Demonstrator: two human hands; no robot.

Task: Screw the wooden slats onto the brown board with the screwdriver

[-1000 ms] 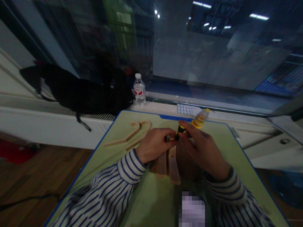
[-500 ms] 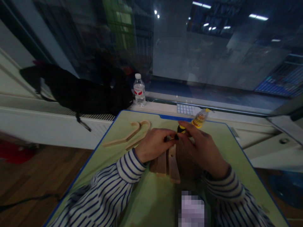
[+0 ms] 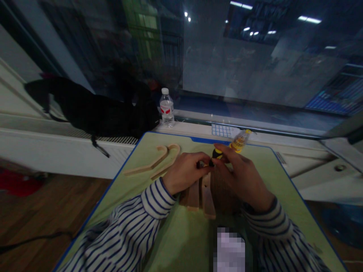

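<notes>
My right hand (image 3: 245, 175) is closed, its thumb and fingers pinching the handle of a short black-and-yellow screwdriver (image 3: 217, 153). My left hand (image 3: 183, 170) meets it from the other side, thumb and forefinger pinched together by the screwdriver's lower end. Whatever lies between those left fingertips is hidden. Beneath the hands, two light wooden strips (image 3: 208, 204) stick out toward me, side by side, with small dark holes visible in the right one. A dark brown piece (image 3: 225, 192) lies beside them, partly under my right hand. Two hook-shaped wooden pieces (image 3: 153, 165) rest left of my left hand.
A clear container with yellow ends (image 3: 239, 140) lies at the table's far edge. On the sill behind stand a water bottle (image 3: 167, 109) and a black bag (image 3: 107, 113). A phone-like object with a blurred screen (image 3: 231, 249) lies near me on the green, blue-edged table (image 3: 181, 241).
</notes>
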